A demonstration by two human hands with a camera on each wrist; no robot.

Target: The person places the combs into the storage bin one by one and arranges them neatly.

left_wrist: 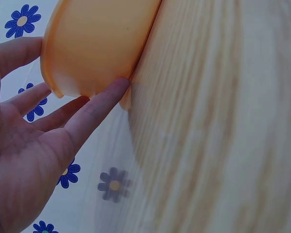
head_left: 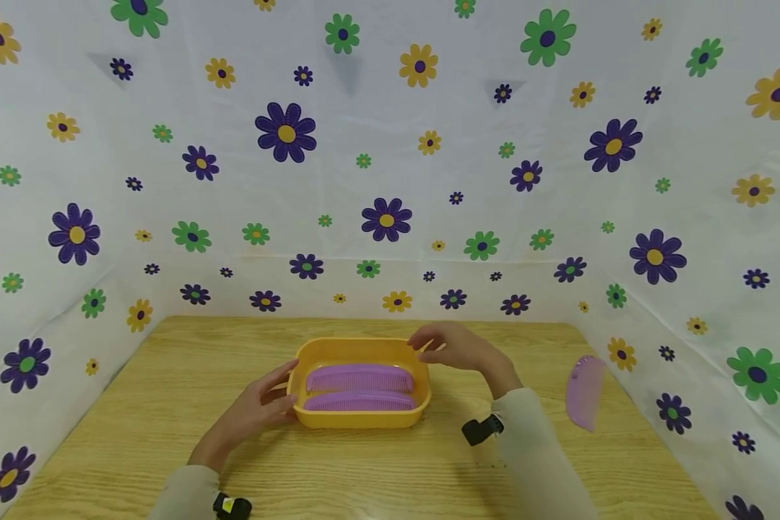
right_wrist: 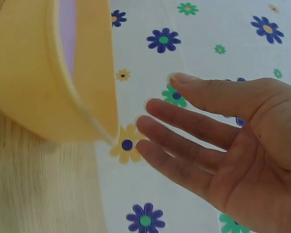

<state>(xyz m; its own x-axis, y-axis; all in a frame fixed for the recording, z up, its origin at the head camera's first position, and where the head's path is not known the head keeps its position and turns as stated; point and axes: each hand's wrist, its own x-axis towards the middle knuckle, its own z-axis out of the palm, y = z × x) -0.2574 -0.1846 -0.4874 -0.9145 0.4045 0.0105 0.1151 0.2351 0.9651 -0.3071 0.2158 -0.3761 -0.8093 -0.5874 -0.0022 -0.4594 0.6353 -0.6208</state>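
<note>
A yellow plastic basin [head_left: 364,419] stands on the wooden table, with two purple combs lying in it, a far comb [head_left: 360,373] and a near comb [head_left: 360,396]. At its left end my left hand [head_left: 250,412] rests with fingers spread and fairly straight. The left wrist view shows the thumb and fingertips at the basin's wall [left_wrist: 102,43]. Beside the right end hovers my right hand [head_left: 458,348], its fingers relaxed with nothing between them. In the right wrist view those fingertips [right_wrist: 153,104] are apart from the basin's rim [right_wrist: 70,82].
Another purple comb [head_left: 583,393], with a rounded back, lies on the right side of the wooden table [head_left: 338,469]. White cloth [head_left: 390,166] printed with flowers hangs behind the table and along both sides. A black strap device [head_left: 482,430] sits at the right cuff.
</note>
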